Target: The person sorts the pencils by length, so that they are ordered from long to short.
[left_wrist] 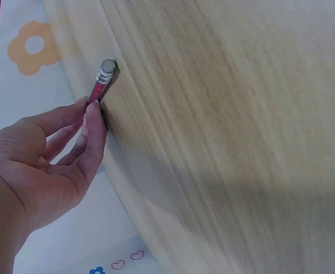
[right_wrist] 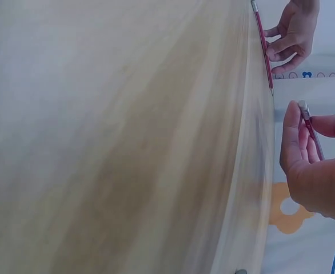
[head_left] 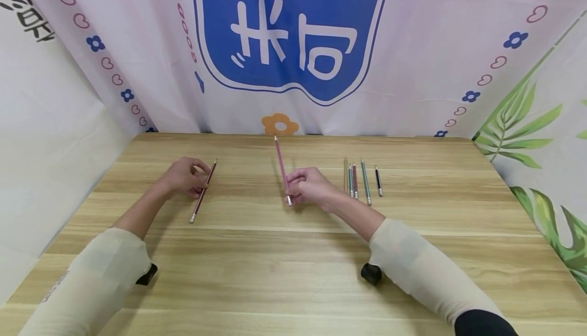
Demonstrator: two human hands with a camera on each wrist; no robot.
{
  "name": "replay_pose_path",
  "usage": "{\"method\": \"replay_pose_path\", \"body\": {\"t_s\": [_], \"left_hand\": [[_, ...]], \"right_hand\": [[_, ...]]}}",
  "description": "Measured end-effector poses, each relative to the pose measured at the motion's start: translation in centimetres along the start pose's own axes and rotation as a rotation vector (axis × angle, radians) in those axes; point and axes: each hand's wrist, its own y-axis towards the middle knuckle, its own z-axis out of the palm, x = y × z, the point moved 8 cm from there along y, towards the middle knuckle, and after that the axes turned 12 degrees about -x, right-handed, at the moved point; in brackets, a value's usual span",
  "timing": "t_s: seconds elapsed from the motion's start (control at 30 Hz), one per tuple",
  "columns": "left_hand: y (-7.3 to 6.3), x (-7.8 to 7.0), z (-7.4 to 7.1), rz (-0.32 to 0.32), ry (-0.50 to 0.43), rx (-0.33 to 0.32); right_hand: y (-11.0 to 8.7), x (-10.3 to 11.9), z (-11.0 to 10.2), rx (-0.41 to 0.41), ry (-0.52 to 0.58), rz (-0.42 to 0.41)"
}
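Observation:
On the left of the table my left hand [head_left: 187,177] pinches a dark red pencil [head_left: 203,191] between thumb and fingers. Its eraser end points toward me, and the left wrist view shows that eraser close over the wood beside the fingertips. Near the middle, my right hand [head_left: 309,188] grips a pink pencil [head_left: 281,162] low down, by its eraser end, with the sharpened tip pointing away from me. In the right wrist view the eraser end of this pencil [right_wrist: 304,108] sticks out between thumb and fingers, and the left hand [right_wrist: 295,34] shows beyond.
To the right lie several pencils in a loose row: a tan one [head_left: 346,173], a red one [head_left: 355,180], green ones [head_left: 366,182] and a short dark blue one [head_left: 378,180]. A printed curtain [head_left: 412,71] hangs along the back edge of the wooden table [head_left: 275,275].

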Motion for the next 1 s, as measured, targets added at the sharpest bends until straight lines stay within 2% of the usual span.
{"method": "replay_pose_path", "body": {"t_s": [0.33,1.0], "left_hand": [[0.1,0.5,-0.1,-0.061,-0.058,0.014],[0.4,0.8,0.0,-0.107,-0.058,0.057]], "right_hand": [[0.3,0.3,1.6,0.029,0.011,-0.008],[1.5,0.3,3.5,0.039,-0.017,0.015]]}}
